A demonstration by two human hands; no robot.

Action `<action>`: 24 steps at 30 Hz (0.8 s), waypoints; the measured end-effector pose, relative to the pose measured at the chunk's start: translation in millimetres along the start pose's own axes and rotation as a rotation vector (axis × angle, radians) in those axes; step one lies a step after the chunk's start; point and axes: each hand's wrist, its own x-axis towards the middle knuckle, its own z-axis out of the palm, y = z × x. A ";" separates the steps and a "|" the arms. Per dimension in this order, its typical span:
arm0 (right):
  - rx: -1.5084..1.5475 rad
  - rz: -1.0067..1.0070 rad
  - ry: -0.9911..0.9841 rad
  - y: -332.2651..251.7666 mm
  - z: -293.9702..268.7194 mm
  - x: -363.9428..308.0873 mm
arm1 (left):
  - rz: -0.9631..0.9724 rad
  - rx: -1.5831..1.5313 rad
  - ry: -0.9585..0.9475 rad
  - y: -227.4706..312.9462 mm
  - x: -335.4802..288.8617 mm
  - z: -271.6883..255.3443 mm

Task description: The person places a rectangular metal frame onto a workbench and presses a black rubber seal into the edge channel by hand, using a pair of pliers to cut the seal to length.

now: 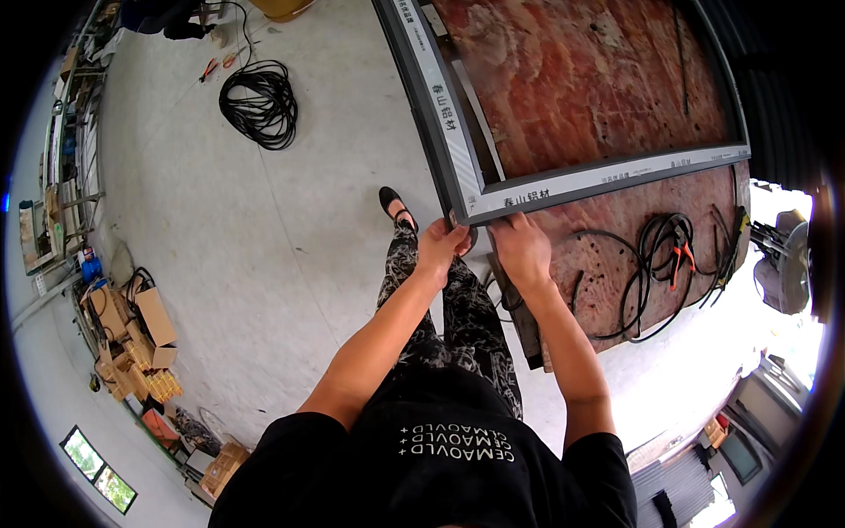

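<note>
A grey metal frame, shaped like a window frame and with white printed protective film on its faces, lies over a worn reddish-brown tabletop. At its near left corner my left hand is closed, fingertips pinched together. A short dark curved piece, like a bit of black strip, shows by those fingertips; most of it is hidden. Just to the right, my right hand grips the near edge of the frame, and its fingertips are partly hidden by that edge.
Black cord or strip lies coiled on the tabletop with red-handled pliers. Another black coil lies on the pale floor, near a small red-handled tool. Cardboard boxes stand along the left wall, and a fan-like machine at right.
</note>
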 end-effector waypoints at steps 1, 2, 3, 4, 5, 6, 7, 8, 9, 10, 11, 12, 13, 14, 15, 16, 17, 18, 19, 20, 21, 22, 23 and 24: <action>0.002 -0.003 -0.003 0.7 -0.4 -0.7 | -0.004 0.024 -0.010 -2.8 3.3 -3.8; -0.012 -0.007 -0.008 1.3 -0.2 -0.3 | -0.001 0.050 -0.018 -2.1 5.3 -5.6; -0.025 -0.010 -0.012 1.9 -0.1 -0.2 | -0.033 0.030 0.025 -4.7 4.8 -4.1; -0.039 -0.014 -0.016 2.4 -0.2 0.0 | -0.057 -0.072 0.018 -9.0 2.8 -1.0; -0.037 -0.014 -0.016 1.9 0.0 0.3 | -0.081 -0.174 0.013 -11.7 -1.7 3.8; -0.036 -0.014 -0.016 1.2 0.0 0.7 | -0.105 -0.276 0.007 -13.8 -3.6 8.5; -0.034 -0.014 -0.016 0.3 -0.1 1.5 | -0.084 -0.350 -0.078 -27.7 5.8 4.1; -0.027 -0.017 -0.021 0.4 -0.7 1.8 | -0.062 -0.378 -0.054 -31.0 7.4 7.2; -0.021 -0.020 -0.025 0.1 -1.7 2.6 | -0.041 -0.407 -0.029 -33.6 9.1 9.6; -0.015 -0.022 -0.030 -0.1 -2.1 2.9 | -0.019 -0.435 -0.005 -35.5 10.0 10.2; 0.036 -0.016 0.006 1.2 -2.6 2.4 | -0.017 -0.425 0.014 -35.2 9.6 11.6; 0.085 -0.009 0.043 2.3 -3.3 1.0 | -0.016 -0.414 0.032 -34.8 8.6 12.5; 0.135 0.000 0.081 3.2 -4.4 -1.1 | -0.016 -0.402 0.048 -34.0 7.5 13.1; 0.430 0.246 -0.052 3.4 -12.4 -5.1 | -0.020 -0.412 0.060 -33.9 7.5 13.7; 0.719 0.488 -0.185 4.0 -27.8 -13.0 | -0.024 -0.426 0.067 -35.5 7.8 15.2; 1.008 0.734 -0.316 6.5 -40.2 -23.5 | -0.030 -0.438 0.071 -36.7 8.0 16.0; 1.252 0.879 -0.354 18.9 -50.0 -41.1 | 0.000 -0.444 0.042 -42.4 11.8 13.2; 1.403 0.969 -0.463 27.5 -72.4 -50.7 | 0.020 -0.455 -0.021 -58.2 23.6 -2.1; 1.362 1.040 -0.549 35.8 -99.3 -64.1 | -0.001 -0.455 -0.035 -53.1 19.4 -0.8; 1.323 1.109 -0.634 43.4 -126.7 -76.2 | 0.037 -0.472 -0.010 -41.5 12.9 8.1; 1.045 0.958 -0.746 54.5 -155.8 -88.0 | -0.021 -0.475 0.071 -34.8 9.2 12.1; 0.769 0.802 -0.856 70.2 -183.6 -101.9 | -0.047 -0.440 0.091 -28.3 5.0 14.5; 0.303 0.535 -0.850 100.3 -208.3 -123.1 | -0.068 -0.454 0.064 -27.5 5.1 11.8; -0.153 0.260 -0.816 132.6 -233.9 -145.1 | -0.065 -0.424 0.077 -25.3 4.1 12.7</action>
